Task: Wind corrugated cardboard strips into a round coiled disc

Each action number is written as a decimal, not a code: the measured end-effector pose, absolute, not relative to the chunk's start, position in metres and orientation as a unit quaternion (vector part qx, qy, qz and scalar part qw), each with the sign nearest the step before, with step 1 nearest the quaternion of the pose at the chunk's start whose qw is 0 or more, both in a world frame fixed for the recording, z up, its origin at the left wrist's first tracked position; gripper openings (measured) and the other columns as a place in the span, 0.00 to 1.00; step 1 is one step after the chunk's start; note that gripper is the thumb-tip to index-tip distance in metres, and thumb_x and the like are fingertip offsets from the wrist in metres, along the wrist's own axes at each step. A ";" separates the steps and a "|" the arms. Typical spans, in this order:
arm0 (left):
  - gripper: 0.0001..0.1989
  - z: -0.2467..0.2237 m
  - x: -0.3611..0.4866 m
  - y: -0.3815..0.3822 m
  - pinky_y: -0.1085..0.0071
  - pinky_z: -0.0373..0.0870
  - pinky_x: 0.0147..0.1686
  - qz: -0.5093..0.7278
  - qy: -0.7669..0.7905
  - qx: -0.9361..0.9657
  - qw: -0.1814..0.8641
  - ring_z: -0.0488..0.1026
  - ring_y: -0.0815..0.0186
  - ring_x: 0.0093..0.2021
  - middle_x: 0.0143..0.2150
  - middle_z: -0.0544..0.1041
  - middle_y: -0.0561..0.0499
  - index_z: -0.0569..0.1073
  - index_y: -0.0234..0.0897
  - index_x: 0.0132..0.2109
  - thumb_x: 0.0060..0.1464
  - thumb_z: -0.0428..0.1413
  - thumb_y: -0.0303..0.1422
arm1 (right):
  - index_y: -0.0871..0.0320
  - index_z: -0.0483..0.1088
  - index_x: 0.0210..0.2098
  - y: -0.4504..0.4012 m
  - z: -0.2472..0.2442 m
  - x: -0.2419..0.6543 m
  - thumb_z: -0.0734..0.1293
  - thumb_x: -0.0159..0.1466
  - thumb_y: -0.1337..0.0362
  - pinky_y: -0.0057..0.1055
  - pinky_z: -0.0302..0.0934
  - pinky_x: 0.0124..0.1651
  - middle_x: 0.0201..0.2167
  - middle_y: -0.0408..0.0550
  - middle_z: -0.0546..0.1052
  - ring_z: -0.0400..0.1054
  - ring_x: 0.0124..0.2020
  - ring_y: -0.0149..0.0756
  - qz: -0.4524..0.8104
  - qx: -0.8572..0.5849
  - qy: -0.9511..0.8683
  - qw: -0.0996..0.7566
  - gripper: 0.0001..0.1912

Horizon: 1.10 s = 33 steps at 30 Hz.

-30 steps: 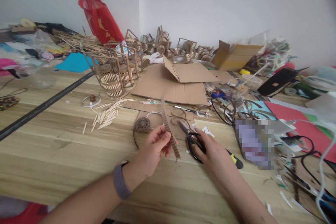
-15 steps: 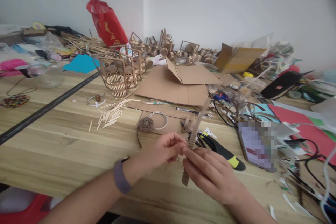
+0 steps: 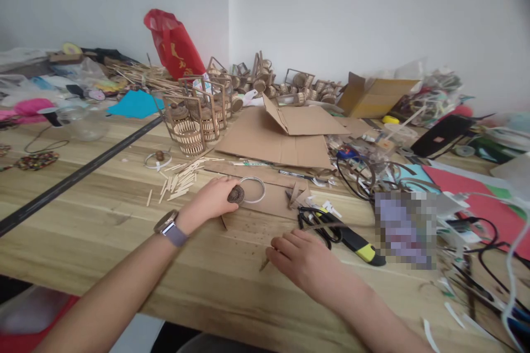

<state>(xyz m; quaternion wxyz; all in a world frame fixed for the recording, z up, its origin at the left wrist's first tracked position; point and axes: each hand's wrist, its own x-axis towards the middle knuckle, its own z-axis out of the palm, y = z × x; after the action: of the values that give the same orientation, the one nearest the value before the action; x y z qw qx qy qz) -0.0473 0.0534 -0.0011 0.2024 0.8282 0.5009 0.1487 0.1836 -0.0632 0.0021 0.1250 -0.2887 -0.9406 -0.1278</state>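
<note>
My left hand (image 3: 215,198) has its fingers closed around a brown rolled cardboard coil (image 3: 236,194), whose loose tail hangs toward the table. Beside the coil, a silvery white ring (image 3: 253,190) lies on a flat cardboard piece (image 3: 273,201). Nearer to me, my right hand (image 3: 300,256) is held palm down with curled fingers, gripping a thin brown cardboard strip (image 3: 263,265). One end of the strip shows under the fingers, and its other part runs off to the right above a black and yellow tool (image 3: 360,245). My right thumb is mostly hidden.
Short wooden sticks (image 3: 182,182) lie scattered left of the coil. Small slatted baskets (image 3: 190,138) stand behind them. Folded cardboard sheets (image 3: 273,135) cover the back middle. On the right are a blurred-out phone (image 3: 401,229), cables (image 3: 497,237) and coloured paper (image 3: 467,198).
My left hand has let go of the strip, moved left and away from me, and taken hold of the coil. My right hand has lowered, turning the strip from upright to nearly flat.
</note>
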 end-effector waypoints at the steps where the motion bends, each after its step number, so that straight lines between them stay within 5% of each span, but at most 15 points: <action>1: 0.20 0.001 -0.047 0.053 0.57 0.63 0.50 0.154 0.504 0.824 0.207 0.71 0.45 0.50 0.47 0.77 0.40 0.74 0.36 0.47 0.43 0.59 0.24 | 0.59 0.72 0.33 -0.061 -0.003 0.183 0.63 0.66 0.73 0.33 0.64 0.31 0.31 0.49 0.78 0.71 0.28 0.37 -0.115 -0.290 -0.941 0.130 0.08; 6: 0.19 0.019 -0.042 0.043 0.64 0.69 0.42 0.204 0.505 0.780 0.307 0.75 0.55 0.43 0.44 0.78 0.45 0.71 0.36 0.49 0.48 0.58 0.32 | 0.57 0.72 0.42 -0.055 -0.015 0.186 0.60 0.69 0.70 0.32 0.66 0.35 0.38 0.49 0.79 0.74 0.33 0.36 -0.077 -0.343 -0.894 0.278 0.09; 9: 0.18 0.024 -0.030 0.028 0.65 0.69 0.39 0.325 0.457 0.610 0.560 0.75 0.59 0.41 0.45 0.77 0.43 0.70 0.35 0.46 0.48 0.60 0.35 | 0.57 0.69 0.42 -0.058 -0.010 0.186 0.62 0.69 0.65 0.31 0.67 0.35 0.34 0.49 0.78 0.73 0.33 0.36 -0.050 -0.379 -0.842 0.381 0.05; 12: 0.17 0.021 -0.013 0.013 0.67 0.68 0.38 0.358 0.405 0.492 0.682 0.73 0.63 0.37 0.43 0.77 0.44 0.68 0.35 0.42 0.45 0.63 0.33 | 0.55 0.67 0.44 -0.065 -0.005 0.183 0.66 0.67 0.62 0.30 0.68 0.33 0.31 0.47 0.77 0.73 0.31 0.35 -0.020 -0.372 -0.820 0.435 0.07; 18: 0.21 0.002 0.010 -0.002 0.69 0.65 0.37 0.371 0.380 0.432 0.729 0.71 0.67 0.34 0.36 0.75 0.51 0.68 0.36 0.42 0.40 0.66 0.30 | 0.54 0.67 0.41 -0.074 -0.002 0.180 0.65 0.67 0.67 0.28 0.67 0.30 0.28 0.45 0.75 0.71 0.28 0.33 0.020 -0.344 -0.810 0.474 0.03; 27: 0.30 -0.008 0.014 -0.014 0.76 0.63 0.27 0.389 0.237 0.363 0.812 0.70 0.72 0.28 0.34 0.75 0.54 0.68 0.38 0.45 0.37 0.73 0.37 | 0.53 0.64 0.37 -0.079 0.002 0.184 0.63 0.58 0.74 0.30 0.65 0.30 0.26 0.43 0.73 0.69 0.28 0.34 0.094 -0.342 -0.789 0.502 0.11; 33: 0.29 -0.009 0.012 -0.016 0.76 0.67 0.35 0.377 0.250 0.330 0.829 0.75 0.69 0.35 0.36 0.79 0.51 0.72 0.38 0.47 0.36 0.74 0.33 | 0.53 0.66 0.39 -0.081 0.005 0.190 0.62 0.60 0.75 0.34 0.67 0.33 0.26 0.44 0.73 0.68 0.26 0.34 0.040 -0.353 -0.790 0.499 0.12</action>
<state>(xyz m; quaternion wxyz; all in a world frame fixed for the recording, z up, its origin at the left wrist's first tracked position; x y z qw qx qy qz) 0.0124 -0.0161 -0.0092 0.8286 0.3299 0.2496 0.3772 0.1898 -0.0810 0.0055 0.4988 -0.3533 -0.7904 0.0400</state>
